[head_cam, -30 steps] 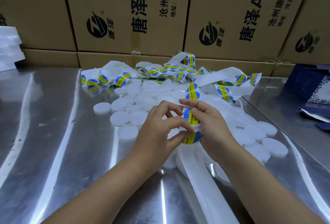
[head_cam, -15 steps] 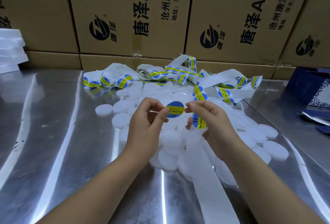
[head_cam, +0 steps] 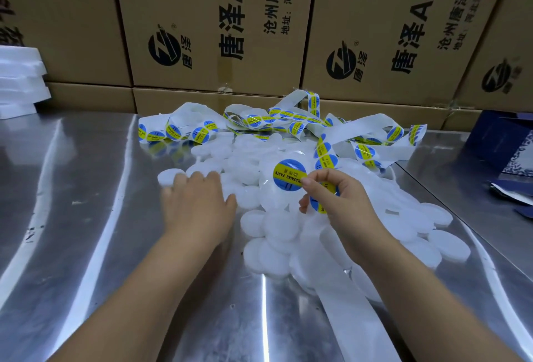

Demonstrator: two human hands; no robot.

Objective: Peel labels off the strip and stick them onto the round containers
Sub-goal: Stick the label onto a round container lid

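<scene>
A peeled round blue and yellow label point(head_cam: 289, 174) hangs over the pile of white round containers point(head_cam: 271, 229). My right hand point(head_cam: 334, 206) pinches its right edge between thumb and forefinger. That hand also keeps the label strip point(head_cam: 320, 205) tucked under its fingers. The strip's loose coils with more labels point(head_cam: 253, 122) lie behind the pile, and its bare backing point(head_cam: 346, 312) trails toward me. My left hand point(head_cam: 199, 203), blurred, lies palm down with fingers stretched over the containers at the pile's left edge point(head_cam: 168, 177), holding nothing that I can see.
The work sits on a shiny steel table point(head_cam: 86, 217). Printed cardboard boxes point(head_cam: 216, 30) wall off the back. White foam sheets point(head_cam: 20, 79) are stacked at the far left. A dark blue box point(head_cam: 501, 142) and papers lie at the right.
The label was held between both hands; now my right hand alone holds it. My left hand has let go and moved left and down onto the containers.
</scene>
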